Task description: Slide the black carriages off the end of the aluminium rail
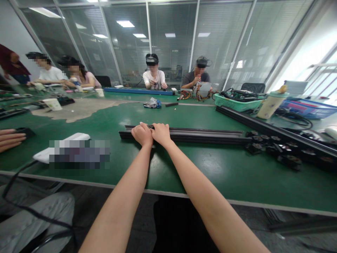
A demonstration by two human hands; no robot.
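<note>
A long black channel-shaped rail [205,137] lies across the green table in front of me, with a lighter strip along its inside. My left hand [142,134] is closed over the rail near its left end, knuckles up. Right beside it, touching, my right hand [161,133] is curled over the same rail. A bit of a small dark part [151,127] shows between the two hands; its shape is mostly hidden. Several black parts with shiny round centres [256,140] lie by the rail's right end.
A second black rail [263,128] slants at the right, near a green basket of cables [237,102] and a yellowish cup [271,105]. A white power strip [63,146] and another person's hand [10,138] are at the left. Co-workers sit across the table.
</note>
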